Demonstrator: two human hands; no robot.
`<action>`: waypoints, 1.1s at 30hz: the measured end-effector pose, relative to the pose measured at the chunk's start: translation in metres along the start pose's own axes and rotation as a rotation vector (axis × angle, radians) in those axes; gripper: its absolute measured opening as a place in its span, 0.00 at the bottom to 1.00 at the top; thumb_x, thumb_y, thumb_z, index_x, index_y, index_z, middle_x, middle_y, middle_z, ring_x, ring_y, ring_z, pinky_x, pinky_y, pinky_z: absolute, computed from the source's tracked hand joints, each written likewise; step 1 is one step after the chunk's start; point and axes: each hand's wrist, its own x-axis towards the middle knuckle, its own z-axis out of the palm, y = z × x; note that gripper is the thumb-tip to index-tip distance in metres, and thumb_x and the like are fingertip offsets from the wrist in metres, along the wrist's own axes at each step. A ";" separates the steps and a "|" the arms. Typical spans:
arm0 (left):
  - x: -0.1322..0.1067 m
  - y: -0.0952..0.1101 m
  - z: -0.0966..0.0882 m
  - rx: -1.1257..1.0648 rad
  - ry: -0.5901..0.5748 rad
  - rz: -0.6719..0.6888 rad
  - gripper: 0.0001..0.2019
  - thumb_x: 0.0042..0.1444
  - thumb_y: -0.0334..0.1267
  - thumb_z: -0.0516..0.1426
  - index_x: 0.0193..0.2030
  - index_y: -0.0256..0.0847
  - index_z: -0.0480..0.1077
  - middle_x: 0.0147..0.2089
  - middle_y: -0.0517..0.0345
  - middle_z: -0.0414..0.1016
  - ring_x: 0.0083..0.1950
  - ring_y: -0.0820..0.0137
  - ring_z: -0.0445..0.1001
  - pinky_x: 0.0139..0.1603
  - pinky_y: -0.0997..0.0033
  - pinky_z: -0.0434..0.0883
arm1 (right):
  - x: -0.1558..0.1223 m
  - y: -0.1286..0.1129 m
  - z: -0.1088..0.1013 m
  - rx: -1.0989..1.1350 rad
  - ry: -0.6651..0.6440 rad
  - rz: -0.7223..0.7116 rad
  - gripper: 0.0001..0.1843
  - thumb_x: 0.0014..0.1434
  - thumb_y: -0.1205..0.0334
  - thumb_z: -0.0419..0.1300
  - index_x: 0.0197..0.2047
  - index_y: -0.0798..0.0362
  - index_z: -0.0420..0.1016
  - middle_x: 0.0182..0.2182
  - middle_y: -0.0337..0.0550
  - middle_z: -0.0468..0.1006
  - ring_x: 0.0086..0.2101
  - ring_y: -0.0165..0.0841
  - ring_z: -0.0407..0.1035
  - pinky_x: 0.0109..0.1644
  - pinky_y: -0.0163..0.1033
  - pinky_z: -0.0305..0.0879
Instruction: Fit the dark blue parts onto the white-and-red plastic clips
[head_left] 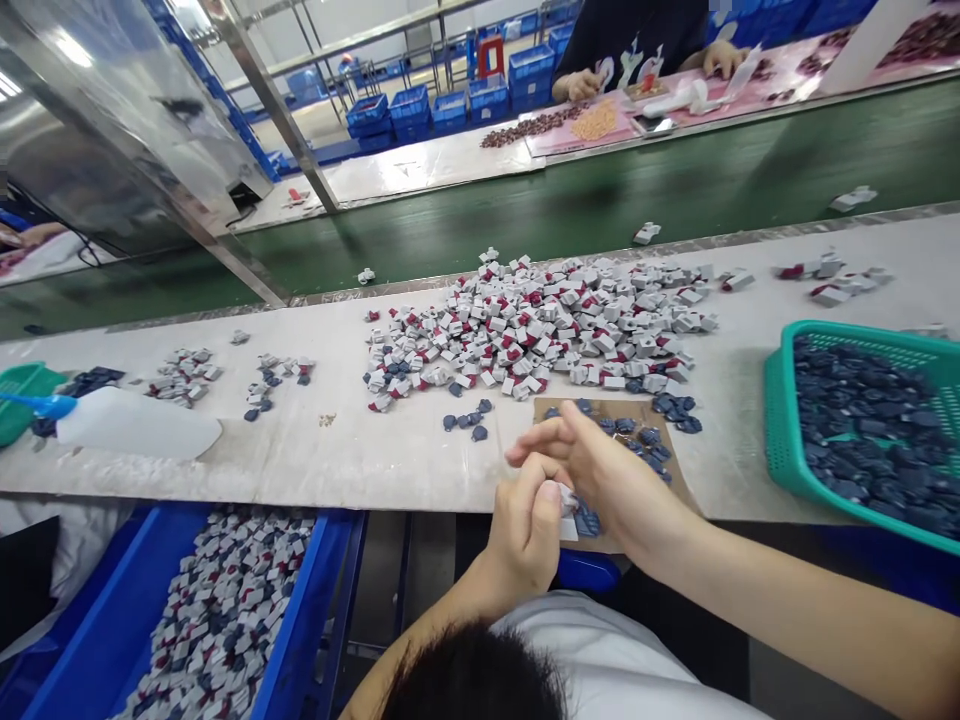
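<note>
My left hand (523,525) is closed over the near edge of the table, its thumb and curled fingers around a small white plastic part (568,500). Only a bit of that part shows beyond the thumb. Just beside it my right hand (600,475) has its fingers stretched out, pointing left behind the left hand; whether the two hands touch I cannot tell. Under the hands lies a brown cardboard sheet (679,478) with several small dark blue plastic pieces (651,437) on it. Beyond it spreads a big pile of white and dark red plastic parts (525,320).
A green basket (784,420) of dark blue pieces stands at the right. At lower left is a blue bin (319,590) full of white parts. A white bottle (142,422) lies on the left. Past the table runs a green conveyor belt (465,220); a co-worker's hands (581,85) are beyond it.
</note>
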 end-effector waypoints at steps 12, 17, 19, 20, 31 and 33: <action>-0.008 0.005 0.009 0.143 0.090 0.194 0.09 0.54 0.38 0.52 0.30 0.43 0.73 0.32 0.51 0.72 0.36 0.60 0.69 0.41 0.63 0.65 | -0.008 0.012 0.019 0.033 -0.010 -0.113 0.38 0.50 0.24 0.52 0.16 0.53 0.64 0.21 0.45 0.72 0.31 0.36 0.69 0.44 0.39 0.66; 0.004 0.002 0.000 -0.010 0.151 0.058 0.10 0.55 0.41 0.53 0.29 0.41 0.72 0.33 0.53 0.71 0.39 0.63 0.68 0.45 0.65 0.66 | 0.011 0.017 0.030 0.054 0.034 0.014 0.37 0.48 0.24 0.53 0.18 0.54 0.65 0.24 0.46 0.73 0.29 0.34 0.68 0.39 0.37 0.66; 0.017 0.002 -0.010 -0.207 0.202 -0.154 0.12 0.53 0.45 0.56 0.25 0.40 0.69 0.30 0.56 0.69 0.35 0.67 0.66 0.37 0.70 0.66 | 0.028 0.013 0.041 0.068 0.065 0.064 0.37 0.50 0.24 0.50 0.23 0.54 0.65 0.27 0.47 0.75 0.28 0.35 0.69 0.32 0.37 0.66; 0.026 0.003 -0.017 -0.309 0.221 -0.265 0.14 0.52 0.47 0.57 0.24 0.40 0.67 0.27 0.59 0.66 0.30 0.71 0.64 0.29 0.74 0.63 | 0.038 0.009 0.047 0.073 0.081 0.072 0.36 0.51 0.24 0.48 0.26 0.53 0.66 0.29 0.48 0.76 0.29 0.37 0.70 0.29 0.38 0.66; 0.118 0.003 -0.174 -1.056 0.205 -0.479 0.14 0.57 0.44 0.52 0.25 0.38 0.61 0.17 0.67 0.52 0.15 0.80 0.50 0.15 0.83 0.46 | 0.201 -0.064 0.087 -0.216 0.245 -0.236 0.25 0.71 0.44 0.41 0.50 0.57 0.66 0.46 0.51 0.72 0.42 0.35 0.70 0.44 0.41 0.70; 0.137 -0.004 -0.199 -1.076 0.236 -0.442 0.12 0.55 0.41 0.53 0.25 0.37 0.61 0.18 0.66 0.53 0.16 0.81 0.51 0.15 0.84 0.47 | 0.248 -0.075 0.103 -0.345 0.263 -0.299 0.22 0.71 0.47 0.47 0.52 0.57 0.67 0.46 0.50 0.71 0.41 0.34 0.70 0.44 0.43 0.70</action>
